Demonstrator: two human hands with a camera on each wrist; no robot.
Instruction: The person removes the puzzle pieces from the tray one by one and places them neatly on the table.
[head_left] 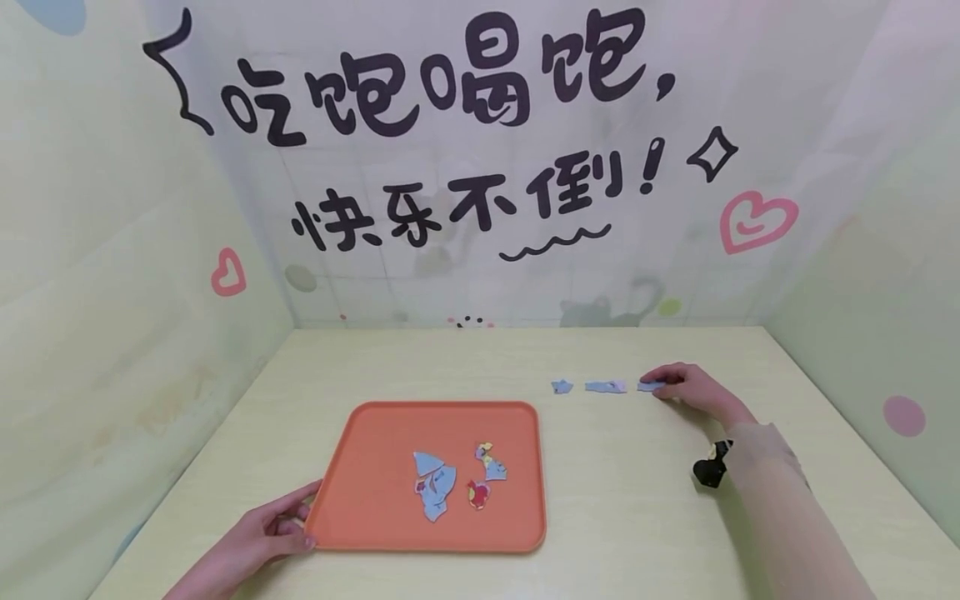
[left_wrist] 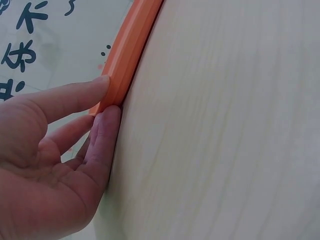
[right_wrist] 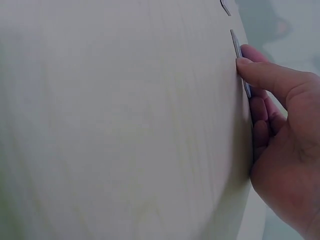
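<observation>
An orange tray (head_left: 360,467) lies on the table, and my left hand (head_left: 258,533) grips its near left corner. In the left wrist view the thumb rests on the tray's rim (left_wrist: 127,55), with the fingers on the other side. Several printed puzzle pieces, mostly light blue (head_left: 437,492), lie in the tray; one has a red patch (head_left: 477,494). My right hand (head_left: 693,390) pinches a thin light-blue puzzle piece (head_left: 648,387) between thumb and fingers, close over the table. Its flat edge (right_wrist: 235,44) shows in the right wrist view. Two more blue pieces (head_left: 605,387) lie in line left of it.
A wrist camera (head_left: 711,467) in black sits by the right sleeve (head_left: 780,483). The pale wood table (head_left: 615,483) meets a printed cloth backdrop (head_left: 480,283) at the back, and cloth walls stand at both sides.
</observation>
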